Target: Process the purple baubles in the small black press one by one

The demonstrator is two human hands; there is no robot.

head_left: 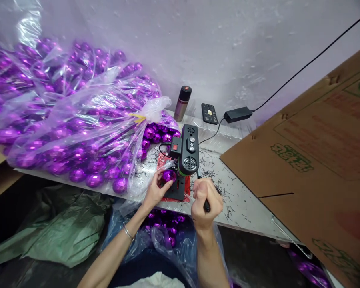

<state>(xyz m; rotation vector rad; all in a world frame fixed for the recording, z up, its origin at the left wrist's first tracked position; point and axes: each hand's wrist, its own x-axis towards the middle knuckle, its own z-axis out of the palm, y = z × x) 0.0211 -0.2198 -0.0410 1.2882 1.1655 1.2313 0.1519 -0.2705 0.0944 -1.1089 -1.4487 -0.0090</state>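
Note:
My left hand (156, 188) has its thumb and fingers closed round a shiny purple faceted ball (169, 176). The ball is held close against a small black bench machine (189, 148) with a round vent at each end of its top and a red switch at its left side. Wrapped in a fist, my right hand (206, 200) grips the lever handle (207, 206) of that machine, at its right side. A black base plate (177, 191) lies under it on a red mat (187, 188). Where the ball meets the machine is partly hidden.
A big clear bag of purple balls (78, 120) fills the left of the table (240, 212). Behind stand a spray can (183, 103), a phone (209, 113) and a power adapter (238, 114). A cardboard box (312, 160) blocks the right. More purple balls (165, 220) lie in plastic at my lap.

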